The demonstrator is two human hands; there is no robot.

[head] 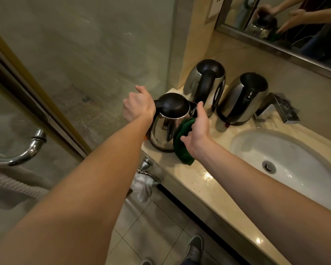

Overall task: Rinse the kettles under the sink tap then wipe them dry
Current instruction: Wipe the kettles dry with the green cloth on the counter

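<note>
Between the hands: kettle (163, 129), left hand (139, 107) gripping it, right hand (198, 131) pressing cloth (182, 150).

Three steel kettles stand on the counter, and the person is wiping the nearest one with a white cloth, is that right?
Not quite: the cloth is dark green, not white. The head view shows the right hand pressing it against the nearest kettle, one of three on the counter.
</note>
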